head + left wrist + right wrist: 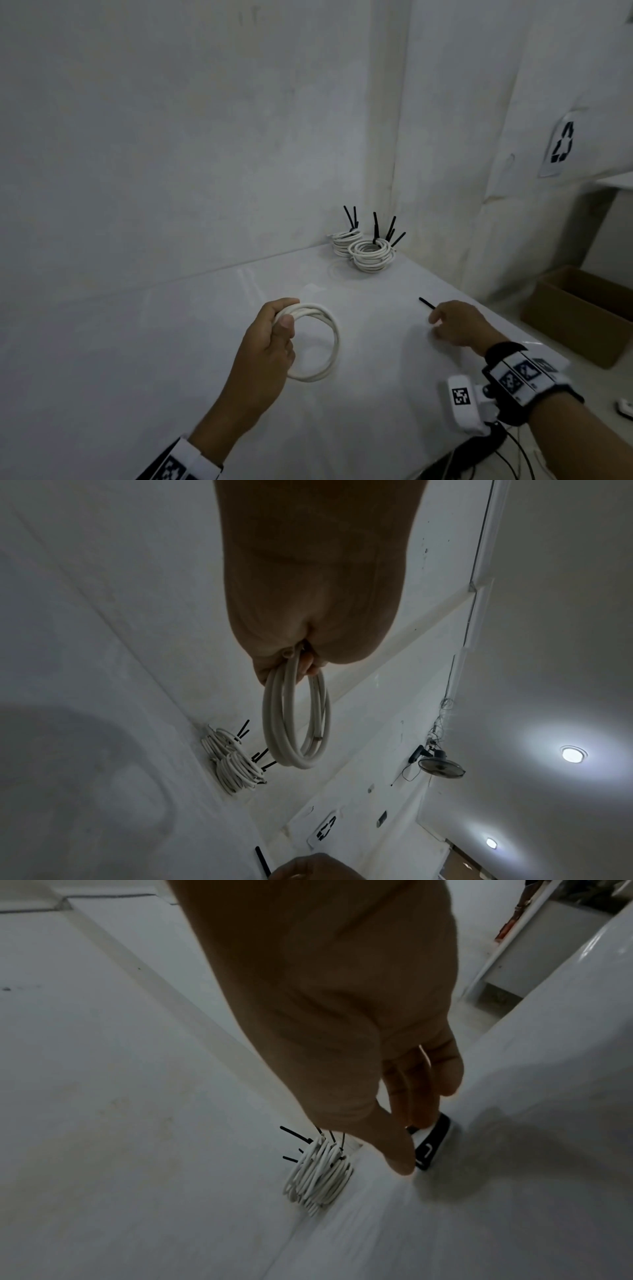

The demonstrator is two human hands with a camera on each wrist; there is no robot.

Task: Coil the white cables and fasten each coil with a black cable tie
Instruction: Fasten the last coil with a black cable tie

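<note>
My left hand (284, 315) grips a loose coil of white cable (330, 342) by its upper left side, with the thumb over the strands; the coil's lower part lies on the white table (154, 359). In the left wrist view the coil (294, 723) hangs from the curled fingers (308, 666). A single black cable tie (426, 303) lies on the table to the right. My right hand (436, 320) reaches for it with nearly straight fingers (421, 1096), fingertips at its near end. Whether they hold it is hidden.
Several fastened white coils (368, 253) with black tie tails sticking up are piled in the far corner against the wall. A cardboard box (575, 315) stands on the floor beyond the table's right edge. A recycling sign (561, 144) hangs on the right wall.
</note>
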